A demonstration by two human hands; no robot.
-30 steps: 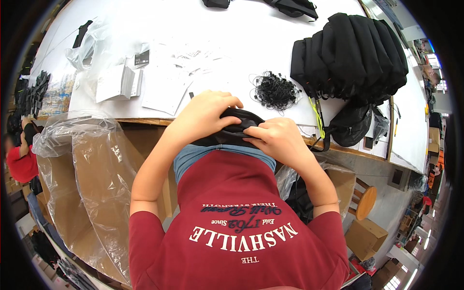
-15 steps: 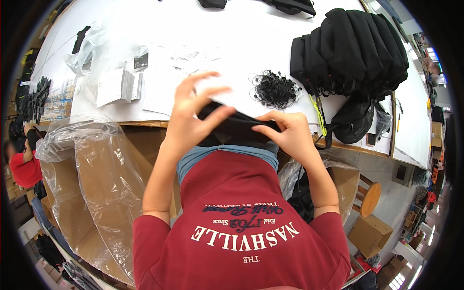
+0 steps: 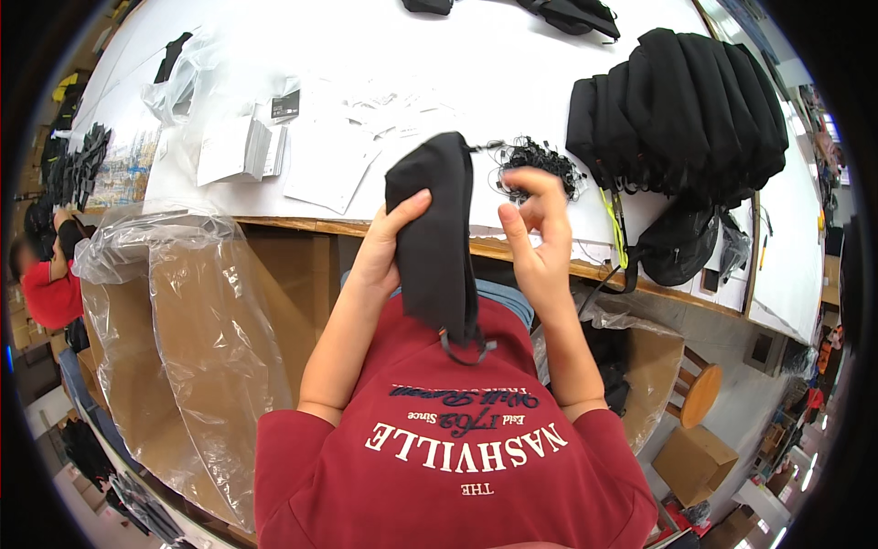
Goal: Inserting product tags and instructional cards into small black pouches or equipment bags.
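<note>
My left hand point(image 3: 377, 256) grips a long black fabric pouch point(image 3: 433, 242) by its left side, thumb on the face towards me. The pouch stands lengthwise in front of my body, above the table's near edge. A thin strap loop point(image 3: 466, 352) dangles from its lower end, and a short dark cord or pull sticks out at the upper right corner. To the right of the pouch, my right hand point(image 3: 546, 242) is raised with thumb and fingers bent but apart, holding nothing visible. Just beyond its fingertips lies a heap of black looped cords point(image 3: 560, 166) on the table.
On the white table point(image 3: 357, 55), a row of black pouches point(image 3: 681, 114) stands at right, with a yellow-green strap point(image 3: 617, 229) beside it. Stacked white cards point(image 3: 229, 151) and clear plastic lie at left. Below are a plastic-lined carton point(image 3: 174, 366) and a wooden stool point(image 3: 701, 393).
The black pouch has swung from lying across my lap, near both hands, to standing lengthwise in my left hand. My right hand has come off it and risen towards the cord heap.
</note>
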